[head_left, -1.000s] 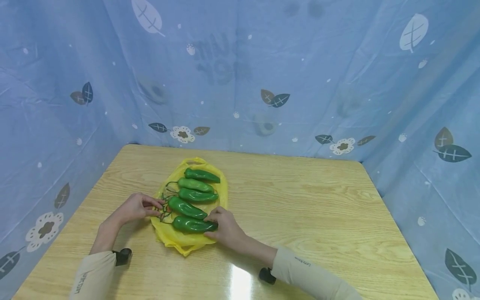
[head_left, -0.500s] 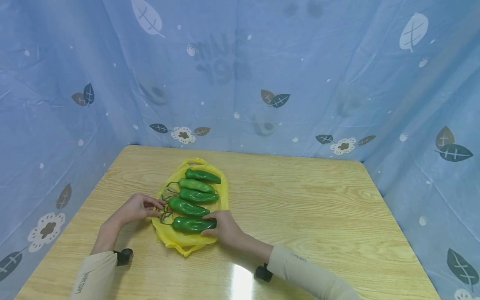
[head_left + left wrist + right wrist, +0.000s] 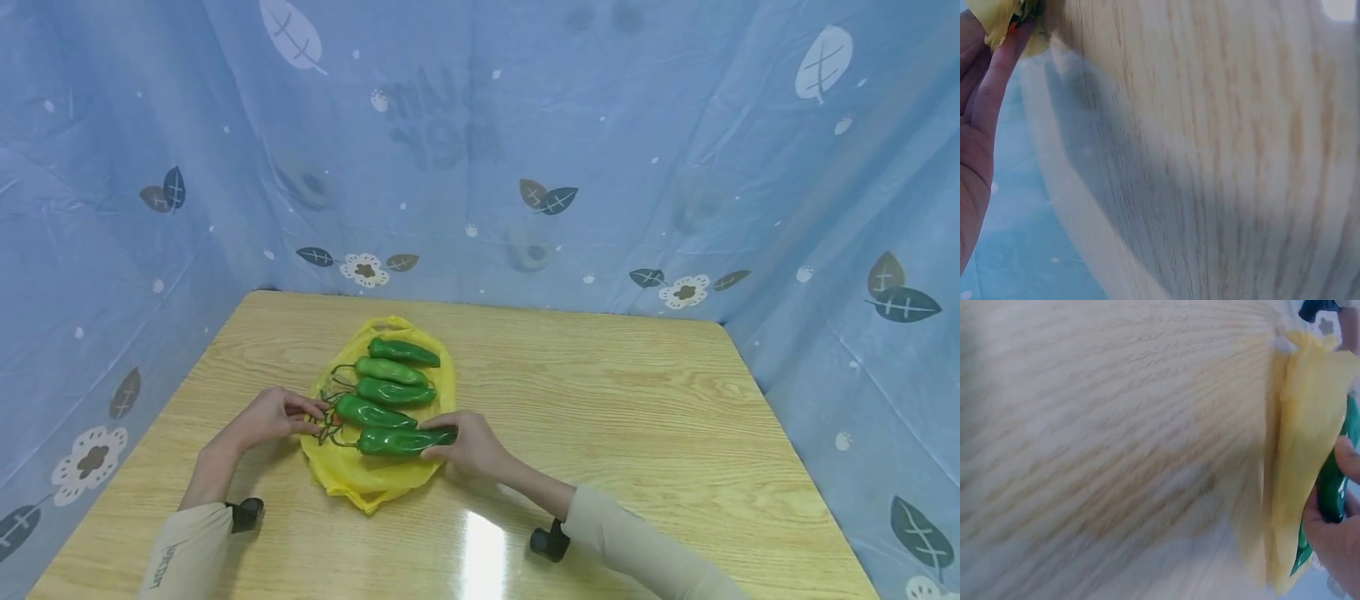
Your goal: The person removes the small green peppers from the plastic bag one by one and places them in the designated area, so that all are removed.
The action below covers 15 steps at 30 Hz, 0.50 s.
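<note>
Several glossy green peppers lie in a row on a yellow plastic bag (image 3: 356,483), long stems bunched toward the left. My right hand (image 3: 474,446) grips the nearest green pepper (image 3: 393,442) by its tapered tip, thumb on the near side; the right wrist view shows the same dark green pepper (image 3: 1332,494) between thumb and fingers. At the bag's left edge, my left hand (image 3: 272,417) pinches the yellow plastic beside the stems. In the left wrist view its fingers close around the bag (image 3: 997,19), with a small orange-red spot at the fingertips.
The wooden table (image 3: 600,417) extends right of the bag, with a bright light reflection near the front. A blue patterned curtain (image 3: 465,167) stands behind and along both sides. Black wrist cameras (image 3: 550,542) hang below both sleeves.
My right hand has drawn the nearest pepper rightward and slightly away, its tip now at the bag's right edge. The left hand has stayed at the stems.
</note>
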Each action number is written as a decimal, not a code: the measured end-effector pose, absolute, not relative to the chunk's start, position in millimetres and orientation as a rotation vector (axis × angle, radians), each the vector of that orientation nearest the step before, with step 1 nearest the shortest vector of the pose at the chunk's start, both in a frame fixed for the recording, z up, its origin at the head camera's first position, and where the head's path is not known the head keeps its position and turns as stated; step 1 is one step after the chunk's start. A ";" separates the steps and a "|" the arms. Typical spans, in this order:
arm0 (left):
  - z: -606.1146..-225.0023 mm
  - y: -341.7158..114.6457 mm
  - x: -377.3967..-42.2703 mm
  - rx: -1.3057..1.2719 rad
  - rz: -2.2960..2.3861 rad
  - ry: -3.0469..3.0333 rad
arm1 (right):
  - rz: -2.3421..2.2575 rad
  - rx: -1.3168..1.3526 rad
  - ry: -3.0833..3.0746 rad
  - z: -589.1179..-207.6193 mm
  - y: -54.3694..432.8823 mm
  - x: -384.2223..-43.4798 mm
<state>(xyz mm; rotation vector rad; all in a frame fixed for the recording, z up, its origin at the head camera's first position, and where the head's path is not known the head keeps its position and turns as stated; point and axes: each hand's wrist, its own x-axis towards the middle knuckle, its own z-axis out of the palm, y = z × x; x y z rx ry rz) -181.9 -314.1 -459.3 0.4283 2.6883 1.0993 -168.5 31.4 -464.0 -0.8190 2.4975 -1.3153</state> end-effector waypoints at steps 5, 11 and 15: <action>-459.7 -313.2 -181.8 0.426 1.098 2.692 | -1.463 -0.847 2.345 -460.6 48.9 -167.6; -460.6 -313.7 -181.7 0.449 1.079 2.706 | -1.644 -0.854 2.140 -463.1 72.2 -161.5; -460.5 -314.6 -181.8 0.462 1.069 2.710 | -1.688 -0.859 2.117 -461.5 89.4 -155.5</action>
